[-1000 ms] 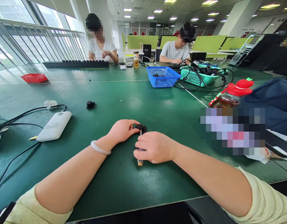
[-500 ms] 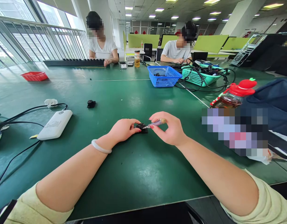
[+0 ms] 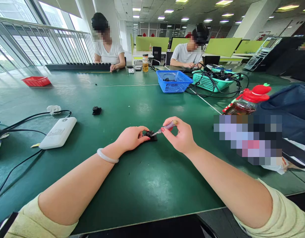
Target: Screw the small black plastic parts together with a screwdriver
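Note:
On the green table lies a small black part (image 3: pixel 151 135), its exact kind too small to make out. My left hand (image 3: pixel 131 137) grips its left side between thumb and fingers, with a pale bangle on the wrist. My right hand (image 3: pixel 180 136) is closed around a screwdriver (image 3: pixel 169 125) with a clear purplish handle. The screwdriver's tip slants down to the left and meets the black part. A similar black piece (image 3: pixel 96 110) rests farther off to the left, apart from both hands.
To the left are a white power bank (image 3: pixel 58 133) with black cables and a red tray (image 3: pixel 36 81). Ahead stand a blue basket (image 3: pixel 174 86) and a green basket (image 3: pixel 209 82) heaped with cables. A red-lidded bottle (image 3: pixel 249 100) is at right. Two people sit across the table.
My right hand has risen slightly and tilted the screwdriver more steeply, its tip still at the black part. My left hand stays in place.

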Motion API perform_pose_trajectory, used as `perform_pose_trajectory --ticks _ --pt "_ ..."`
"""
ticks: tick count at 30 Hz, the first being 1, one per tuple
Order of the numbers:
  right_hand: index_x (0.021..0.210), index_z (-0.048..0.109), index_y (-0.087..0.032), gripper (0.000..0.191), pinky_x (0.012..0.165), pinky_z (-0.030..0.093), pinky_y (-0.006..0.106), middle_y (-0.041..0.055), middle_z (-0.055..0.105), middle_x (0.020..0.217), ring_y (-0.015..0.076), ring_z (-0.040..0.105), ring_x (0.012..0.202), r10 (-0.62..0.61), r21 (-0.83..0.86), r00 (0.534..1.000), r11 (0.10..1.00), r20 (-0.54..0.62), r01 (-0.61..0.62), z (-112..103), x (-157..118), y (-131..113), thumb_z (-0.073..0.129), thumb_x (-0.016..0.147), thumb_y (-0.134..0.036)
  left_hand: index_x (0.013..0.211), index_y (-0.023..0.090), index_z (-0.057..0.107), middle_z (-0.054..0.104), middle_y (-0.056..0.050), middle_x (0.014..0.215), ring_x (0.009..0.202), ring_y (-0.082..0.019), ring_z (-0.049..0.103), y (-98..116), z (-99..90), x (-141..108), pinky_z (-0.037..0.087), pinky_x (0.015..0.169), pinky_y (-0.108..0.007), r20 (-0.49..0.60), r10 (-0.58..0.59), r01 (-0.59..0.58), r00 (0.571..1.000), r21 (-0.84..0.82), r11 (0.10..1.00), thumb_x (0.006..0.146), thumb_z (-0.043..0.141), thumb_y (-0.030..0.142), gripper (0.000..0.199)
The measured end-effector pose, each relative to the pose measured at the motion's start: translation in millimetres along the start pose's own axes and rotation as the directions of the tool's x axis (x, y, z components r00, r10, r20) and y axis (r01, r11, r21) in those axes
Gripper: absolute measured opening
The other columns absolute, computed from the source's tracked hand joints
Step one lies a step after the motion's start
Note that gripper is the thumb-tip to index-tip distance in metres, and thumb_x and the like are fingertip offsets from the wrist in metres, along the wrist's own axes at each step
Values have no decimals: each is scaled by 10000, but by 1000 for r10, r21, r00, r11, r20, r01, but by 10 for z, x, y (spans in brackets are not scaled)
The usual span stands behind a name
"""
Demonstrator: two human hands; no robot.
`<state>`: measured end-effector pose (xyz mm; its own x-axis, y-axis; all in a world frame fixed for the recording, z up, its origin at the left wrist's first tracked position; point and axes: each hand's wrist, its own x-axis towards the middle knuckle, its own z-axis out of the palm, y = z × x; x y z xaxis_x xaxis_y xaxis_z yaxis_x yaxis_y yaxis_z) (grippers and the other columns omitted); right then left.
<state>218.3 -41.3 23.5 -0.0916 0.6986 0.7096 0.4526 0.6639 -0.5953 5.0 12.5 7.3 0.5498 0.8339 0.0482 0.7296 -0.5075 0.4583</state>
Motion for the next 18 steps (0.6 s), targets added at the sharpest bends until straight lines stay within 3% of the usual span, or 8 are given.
perform_pose_trajectory --ticks 13,18 --pt "779 557 -220 92 585 465 258 -25 608 682 118 547 597 -14 12 999 1000 -48 15 6 -17 49 576 869 -222 1066 241 678 617 24 689 615 -157 546 23 1 -9 330 564 -277 -6 -17 17 1000 -18 1000 869 578 508 347" --pt "795 550 -220 81 537 441 248 -25 594 674 110 529 562 -158 12 986 987 -55 159 -34 -19 39 565 866 -183 1048 241 686 610 24 678 612 -158 545 27 6 -11 327 559 -276 -18 -27 27 999 -19 999 858 589 515 347"
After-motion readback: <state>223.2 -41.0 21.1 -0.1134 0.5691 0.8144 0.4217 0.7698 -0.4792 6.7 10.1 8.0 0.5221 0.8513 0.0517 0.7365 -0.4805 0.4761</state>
